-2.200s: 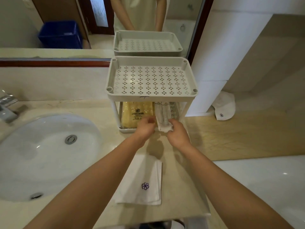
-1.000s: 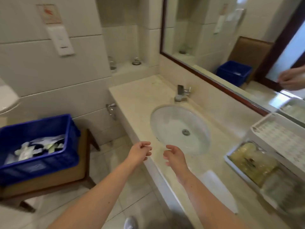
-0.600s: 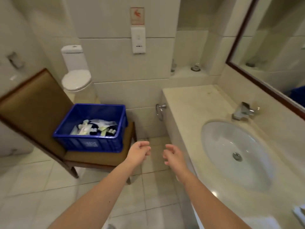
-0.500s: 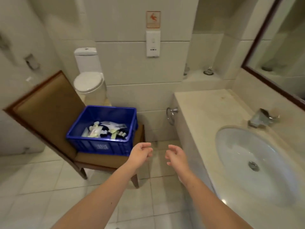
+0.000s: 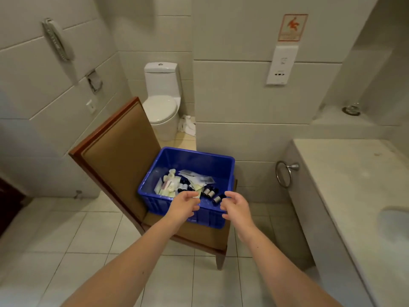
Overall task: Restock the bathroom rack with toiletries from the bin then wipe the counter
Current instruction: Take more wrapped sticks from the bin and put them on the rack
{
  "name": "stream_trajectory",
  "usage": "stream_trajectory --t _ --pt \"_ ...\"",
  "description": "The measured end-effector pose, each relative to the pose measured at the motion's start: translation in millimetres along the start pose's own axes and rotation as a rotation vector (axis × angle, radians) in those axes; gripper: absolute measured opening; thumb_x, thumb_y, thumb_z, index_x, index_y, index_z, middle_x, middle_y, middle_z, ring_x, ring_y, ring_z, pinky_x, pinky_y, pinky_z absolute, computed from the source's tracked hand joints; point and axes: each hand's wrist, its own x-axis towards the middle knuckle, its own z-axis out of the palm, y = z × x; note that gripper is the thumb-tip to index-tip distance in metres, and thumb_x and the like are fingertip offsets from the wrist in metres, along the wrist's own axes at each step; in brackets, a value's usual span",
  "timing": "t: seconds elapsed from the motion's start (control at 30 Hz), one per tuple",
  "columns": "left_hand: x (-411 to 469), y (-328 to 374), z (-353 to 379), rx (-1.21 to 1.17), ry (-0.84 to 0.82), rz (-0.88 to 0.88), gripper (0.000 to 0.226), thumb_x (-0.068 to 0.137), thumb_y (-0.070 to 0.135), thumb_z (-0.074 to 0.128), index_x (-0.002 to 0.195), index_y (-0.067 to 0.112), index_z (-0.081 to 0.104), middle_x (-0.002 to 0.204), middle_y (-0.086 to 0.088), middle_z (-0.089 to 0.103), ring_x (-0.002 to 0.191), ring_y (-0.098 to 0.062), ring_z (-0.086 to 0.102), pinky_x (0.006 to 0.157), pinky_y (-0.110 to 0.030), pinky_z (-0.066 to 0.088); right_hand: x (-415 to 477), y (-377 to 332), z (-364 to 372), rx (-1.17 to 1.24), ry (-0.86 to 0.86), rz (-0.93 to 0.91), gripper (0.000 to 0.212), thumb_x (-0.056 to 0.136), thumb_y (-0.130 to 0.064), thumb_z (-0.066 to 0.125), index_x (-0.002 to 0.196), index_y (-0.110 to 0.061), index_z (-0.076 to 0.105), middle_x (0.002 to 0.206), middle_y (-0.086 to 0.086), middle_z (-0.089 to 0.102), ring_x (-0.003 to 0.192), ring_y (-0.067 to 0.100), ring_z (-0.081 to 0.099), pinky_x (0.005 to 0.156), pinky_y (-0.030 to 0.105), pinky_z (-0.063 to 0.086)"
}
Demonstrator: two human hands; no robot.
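Observation:
A blue plastic bin (image 5: 194, 160) sits on the seat of a brown chair (image 5: 119, 147). Inside it lie several toiletries: small dark bottles (image 5: 210, 192), white sachets (image 5: 197, 177) and pale packets (image 5: 168, 187). My left hand (image 5: 183, 204) hovers over the bin's near rim, fingers curled and apart, holding nothing. My right hand (image 5: 235, 206) is beside it at the same rim, also empty with fingers spread. The rack is out of view. The counter (image 5: 345, 173) runs along the right.
A toilet (image 5: 161, 100) stands behind the chair against the tiled wall. A towel ring (image 5: 283, 173) hangs on the counter's end face. The sink's edge (image 5: 394, 220) shows at far right. Tiled floor (image 5: 66, 235) lies to the left and in front of the chair.
My view has swung left from the rack and sink to the bin. Both empty hands have moved forward and now reach the bin's near rim.

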Motion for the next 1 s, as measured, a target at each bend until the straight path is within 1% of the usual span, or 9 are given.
stream_trajectory --t 0.13,0.27,0.37,0.53,0.77,0.83,0.9,0.93,1.0 --pt "24.2 1.6 -25.1 -0.043 0.025 -0.002 0.025 0.096 0.015 0.054 0.121 0.014 0.057 0.114 -0.006 0.064 0.089 -0.014 0.063 0.069 -0.020 0.050 27.5 -8.8 28.0 -0.042 -0.019 0.011 0.037 0.091 -0.013 0.054 0.128 -0.019 0.053 0.117 0.005 0.061 0.104 0.018 0.061 0.078 0.029 0.052" --pt "57.8 1.1 -44.4 -0.064 0.033 -0.033 0.027 0.095 0.016 0.056 0.122 0.014 0.058 0.113 -0.005 0.064 0.093 -0.016 0.064 0.072 -0.022 0.051 62.7 -15.1 52.4 -0.068 -0.035 0.028 0.037 0.094 -0.012 0.052 0.130 -0.017 0.051 0.119 0.005 0.060 0.107 0.018 0.059 0.090 0.036 0.054" --pt "95.6 3.2 -58.3 -0.071 0.050 -0.063 0.026 0.095 0.015 0.056 0.121 0.012 0.058 0.109 -0.007 0.065 0.088 -0.015 0.064 0.070 -0.022 0.050 99.3 -19.0 72.0 -0.072 -0.061 0.053 0.038 0.094 -0.012 0.052 0.131 -0.016 0.052 0.117 0.004 0.060 0.107 0.018 0.059 0.096 0.040 0.052" --pt "164.4 14.4 -76.5 -0.092 0.077 -0.137 0.022 0.096 0.010 0.055 0.118 0.010 0.057 0.107 -0.007 0.062 0.080 -0.011 0.060 0.066 -0.020 0.047 173.2 -24.4 103.9 -0.089 -0.082 0.119 0.038 0.094 -0.012 0.052 0.131 -0.017 0.051 0.113 0.003 0.061 0.100 0.021 0.062 0.084 0.034 0.054" --pt "246.5 17.4 -85.9 -0.078 0.084 -0.236 0.021 0.096 0.012 0.056 0.116 0.013 0.058 0.109 -0.004 0.062 0.087 -0.012 0.063 0.068 -0.017 0.048 256.8 -23.0 129.6 -0.146 -0.091 0.250 0.036 0.092 -0.010 0.053 0.128 -0.016 0.053 0.101 0.003 0.062 0.105 0.031 0.062 0.090 0.044 0.052" --pt "264.8 9.1 -85.1 -0.070 0.072 -0.270 0.023 0.096 0.011 0.056 0.119 0.011 0.058 0.110 -0.006 0.062 0.090 -0.015 0.063 0.066 -0.017 0.048 274.2 -15.5 132.1 -0.179 -0.088 0.282 0.035 0.092 -0.010 0.053 0.127 -0.016 0.054 0.100 0.006 0.062 0.097 0.031 0.063 0.091 0.045 0.051" --pt "280.5 -3.0 -84.2 -0.052 0.053 -0.302 0.023 0.096 0.010 0.055 0.119 0.009 0.057 0.109 -0.006 0.062 0.085 -0.013 0.062 0.067 -0.020 0.047 286.7 -4.4 135.3 -0.208 -0.093 0.326 0.033 0.092 -0.009 0.052 0.124 -0.015 0.055 0.094 0.009 0.062 0.083 0.027 0.059 0.089 0.050 0.051" --pt "288.3 -11.3 -83.4 -0.038 0.042 -0.318 0.022 0.096 0.009 0.055 0.118 0.008 0.057 0.107 -0.005 0.062 0.083 -0.011 0.061 0.067 -0.020 0.047 291.7 3.9 137.5 -0.218 -0.098 0.355 0.032 0.093 -0.008 0.051 0.123 -0.015 0.055 0.091 0.010 0.060 0.080 0.024 0.056 0.086 0.050 0.051" --pt "305.5 -29.6 -81.2 -0.023 0.027 -0.351 0.022 0.096 0.008 0.054 0.118 0.006 0.057 0.105 -0.006 0.062 0.080 -0.010 0.060 0.066 -0.017 0.047 302.1 22.1 142.6 -0.252 -0.101 0.391 0.031 0.093 -0.006 0.050 0.123 -0.012 0.055 0.089 0.007 0.060 0.078 0.020 0.055 0.077 0.042 0.050"
